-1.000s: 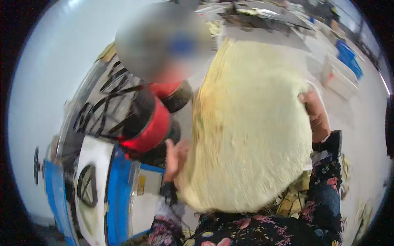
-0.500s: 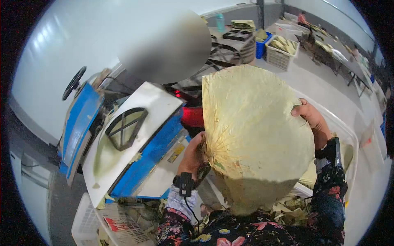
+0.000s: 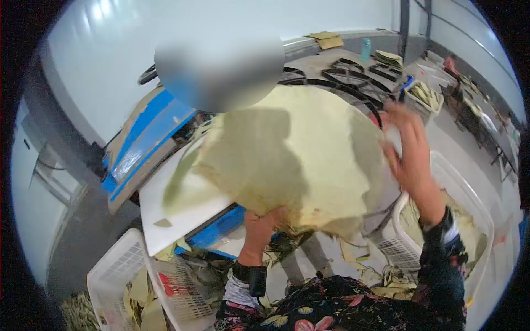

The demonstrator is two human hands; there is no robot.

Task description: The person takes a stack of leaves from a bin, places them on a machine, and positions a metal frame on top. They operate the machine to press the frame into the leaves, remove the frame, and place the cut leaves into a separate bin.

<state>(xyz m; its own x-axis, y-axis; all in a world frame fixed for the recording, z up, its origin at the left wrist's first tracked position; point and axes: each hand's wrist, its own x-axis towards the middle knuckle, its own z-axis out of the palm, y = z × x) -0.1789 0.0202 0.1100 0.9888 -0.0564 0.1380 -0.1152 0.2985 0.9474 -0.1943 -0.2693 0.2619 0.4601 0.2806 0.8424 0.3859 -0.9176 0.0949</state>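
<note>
A large pale yellow-green dried lotus leaf (image 3: 326, 160) spreads out in front of me, with shadows falling across it. My left hand (image 3: 262, 229) grips its near edge at the gathered, wrinkled part, thumb on top. Beyond the leaf's right edge my right hand (image 3: 409, 149) is raised, fingers apart and slightly blurred, holding nothing. The leaf overlaps a white board (image 3: 176, 212) with a greenish stain and hides much of that surface.
Blue-edged equipment (image 3: 149, 138) stands at the left. White crates (image 3: 118, 265) with leaf pieces are at lower left, and another white crate (image 3: 406, 251) is at right. Black frames (image 3: 350, 80) and a teal bottle (image 3: 366, 49) sit on a table behind. A blurred patch covers the upper middle.
The leaf has swung from upright to lying flatter over the board, its gathered part now nearer me. My right hand has let go of its edge; my left still grips it. The view has shifted.
</note>
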